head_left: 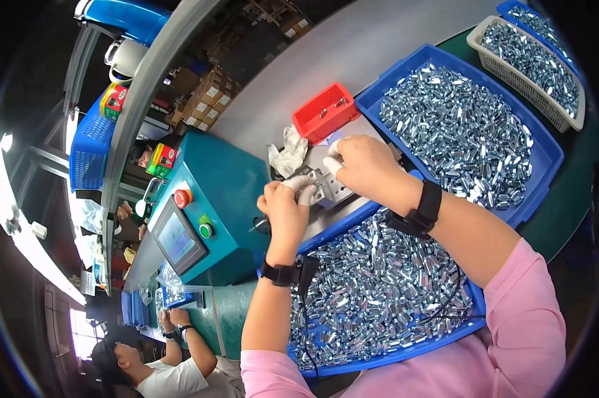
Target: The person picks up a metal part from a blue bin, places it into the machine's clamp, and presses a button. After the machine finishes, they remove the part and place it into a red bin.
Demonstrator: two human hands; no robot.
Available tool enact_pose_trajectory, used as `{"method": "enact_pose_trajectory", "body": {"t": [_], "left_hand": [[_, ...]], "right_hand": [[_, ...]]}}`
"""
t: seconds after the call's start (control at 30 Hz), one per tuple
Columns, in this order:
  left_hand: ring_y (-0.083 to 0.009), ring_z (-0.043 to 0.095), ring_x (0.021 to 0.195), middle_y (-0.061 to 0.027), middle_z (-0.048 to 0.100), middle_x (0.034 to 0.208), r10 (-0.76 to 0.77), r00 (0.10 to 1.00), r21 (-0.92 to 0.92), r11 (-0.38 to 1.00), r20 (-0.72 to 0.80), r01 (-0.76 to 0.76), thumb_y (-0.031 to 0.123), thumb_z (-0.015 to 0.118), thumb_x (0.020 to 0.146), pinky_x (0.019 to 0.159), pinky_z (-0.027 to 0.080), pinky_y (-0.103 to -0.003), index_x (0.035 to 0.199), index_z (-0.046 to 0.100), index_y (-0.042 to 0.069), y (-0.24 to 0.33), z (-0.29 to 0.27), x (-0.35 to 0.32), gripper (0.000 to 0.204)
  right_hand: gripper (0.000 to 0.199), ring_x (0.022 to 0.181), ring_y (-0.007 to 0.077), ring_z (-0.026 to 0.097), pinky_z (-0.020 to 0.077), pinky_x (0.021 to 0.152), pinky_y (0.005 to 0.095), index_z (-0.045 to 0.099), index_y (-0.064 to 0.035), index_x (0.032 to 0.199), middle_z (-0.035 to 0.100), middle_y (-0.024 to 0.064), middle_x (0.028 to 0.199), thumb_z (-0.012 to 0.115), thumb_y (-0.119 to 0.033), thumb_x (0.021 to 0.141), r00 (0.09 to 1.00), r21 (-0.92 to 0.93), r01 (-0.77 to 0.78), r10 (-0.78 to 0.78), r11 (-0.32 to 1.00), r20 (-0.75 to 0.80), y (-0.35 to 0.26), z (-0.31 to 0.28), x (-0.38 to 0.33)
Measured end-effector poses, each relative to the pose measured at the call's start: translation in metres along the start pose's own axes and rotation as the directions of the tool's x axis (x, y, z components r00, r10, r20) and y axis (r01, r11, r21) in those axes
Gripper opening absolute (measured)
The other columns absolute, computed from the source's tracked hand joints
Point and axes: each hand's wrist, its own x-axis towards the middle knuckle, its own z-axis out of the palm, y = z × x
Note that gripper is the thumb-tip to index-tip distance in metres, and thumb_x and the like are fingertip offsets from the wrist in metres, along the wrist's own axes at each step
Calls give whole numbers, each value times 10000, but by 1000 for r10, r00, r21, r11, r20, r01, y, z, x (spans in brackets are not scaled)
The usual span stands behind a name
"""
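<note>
Grip: left hand (285, 207), fingers in white fingertip covers, bunched against the left side of a silver metal block with round holes (340, 188); right hand (369, 162), thumb and forefinger bent close together just above it. Whether either grip is closed on a small part cannot be told (the fingers hide whatever lies between them). Block location: on the grey metal bench (352, 61), between the teal machine housing (236, 199) and the deep blue plastic tray (543, 169) of shiny elongated metal pieces (458, 126). Handling, judged: brace the block with the left fingers so it cannot creep, bring the right fingertips in straight from above, press squarely without twisting, and keep both thumbs off the holes. Orientation: the holed face looks up toward the camera; the visible near edge climbs from left to right across the view. Long axis of the block: not settled, its far portion being covered by the right hand. Loose pieces in the tray: long axes in all directions, no common heading.
</note>
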Motion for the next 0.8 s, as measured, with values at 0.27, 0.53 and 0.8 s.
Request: {"method": "enact_pose_trajectory", "body": {"t": [0.27,0.53,0.8], "left_hand": [[-238,524,937,-56,635,823,-200,911,-219,931,361,292,203,708,726,840,307,-396,897,687,142,-16,-6,22,183],[-255,530,903,-56,618,898,121,993,-193,974,-14,-121,172,689,736,828,323,-418,961,649,104,32,-5,-36,239],[-300,485,1034,-92,594,1076,133,990,207,971,-44,-121,205,683,758,868,318,-420,1016,636,81,30,-14,-27,290]], "right_hand": [[214,691,343,618,484,615,454,634,-27,680,625,167,692,582,-223,749,996,21,83,-82,996,-47,0,7,-1],[195,761,313,621,480,674,420,666,-39,783,645,138,768,600,-223,779,996,-52,19,-15,998,83,-1,4,-3],[187,753,323,618,482,676,428,665,-35,760,638,154,744,598,-209,775,995,-43,27,-22,999,96,-1,6,-7]]}}
